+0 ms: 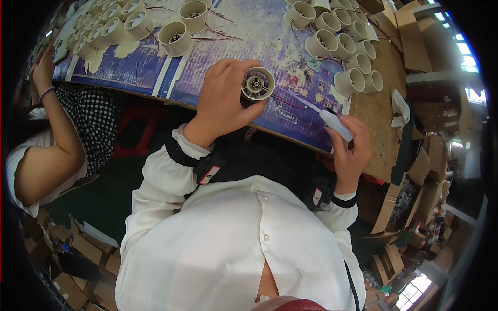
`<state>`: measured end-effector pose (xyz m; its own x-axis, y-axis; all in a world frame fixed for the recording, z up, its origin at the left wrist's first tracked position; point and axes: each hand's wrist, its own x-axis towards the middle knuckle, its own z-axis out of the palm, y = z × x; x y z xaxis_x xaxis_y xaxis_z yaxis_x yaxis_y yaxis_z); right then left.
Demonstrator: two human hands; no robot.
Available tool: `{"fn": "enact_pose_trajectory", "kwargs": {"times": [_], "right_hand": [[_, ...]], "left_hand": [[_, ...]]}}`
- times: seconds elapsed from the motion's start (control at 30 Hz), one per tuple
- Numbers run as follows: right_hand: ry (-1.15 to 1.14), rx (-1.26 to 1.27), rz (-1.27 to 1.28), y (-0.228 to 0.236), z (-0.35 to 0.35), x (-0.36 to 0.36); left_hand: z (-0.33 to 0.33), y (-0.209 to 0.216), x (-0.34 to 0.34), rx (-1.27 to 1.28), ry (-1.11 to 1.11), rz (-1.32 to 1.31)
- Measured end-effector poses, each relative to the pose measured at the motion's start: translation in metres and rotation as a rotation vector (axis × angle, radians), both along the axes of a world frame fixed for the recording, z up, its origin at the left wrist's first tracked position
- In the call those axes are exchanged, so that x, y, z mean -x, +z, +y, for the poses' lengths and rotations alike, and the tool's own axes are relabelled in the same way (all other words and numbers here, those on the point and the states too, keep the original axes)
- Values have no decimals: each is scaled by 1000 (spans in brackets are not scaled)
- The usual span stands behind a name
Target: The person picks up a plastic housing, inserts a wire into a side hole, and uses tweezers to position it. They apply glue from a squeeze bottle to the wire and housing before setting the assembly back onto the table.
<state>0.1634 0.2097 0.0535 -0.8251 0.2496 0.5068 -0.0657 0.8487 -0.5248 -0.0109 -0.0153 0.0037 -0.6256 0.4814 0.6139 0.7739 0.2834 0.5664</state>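
Observation:
My left hand [223, 96] is wrapped round a cream-coloured round housing [258, 84], tilted so its mouth faces me. Inside it a spoked ring surrounds a small metal hub, and thin dark red wires [288, 100] trail out to its right. Between the fingers and thumb of my right hand [354, 147] is a pale translucent squeeze bottle [336, 124]. Its long thin nozzle [307, 102] points up and left toward the housing, apart from it.
More cream housings with wires stand on the blue-printed table covering [218, 52], grouped at the back right [345, 44] and back left [111, 28]. At the left a co-worker's arm [59, 119] reaches to the table. Cardboard boxes [397, 202] lie at the right beyond the table.

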Motion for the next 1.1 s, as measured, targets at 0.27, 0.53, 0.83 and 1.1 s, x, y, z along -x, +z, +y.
{"fn": "enact_pose_trajectory", "kwargs": {"times": [0.27, 0.53, 0.83, 1.1], "right_hand": [[-79, 203, 9, -7, 4, -9], [200, 1269, 82, -28, 25, -17], [309, 1893, 312, -35, 39, -25], [370, 1900, 423, -49, 75, -51]], "left_hand": [[0, 1, -2, -4, 6, 3], [0, 1, 0, 0, 3, 1], [-3, 9, -6, 84, 48, 19], [-34, 26, 6, 151, 248, 171]]}}
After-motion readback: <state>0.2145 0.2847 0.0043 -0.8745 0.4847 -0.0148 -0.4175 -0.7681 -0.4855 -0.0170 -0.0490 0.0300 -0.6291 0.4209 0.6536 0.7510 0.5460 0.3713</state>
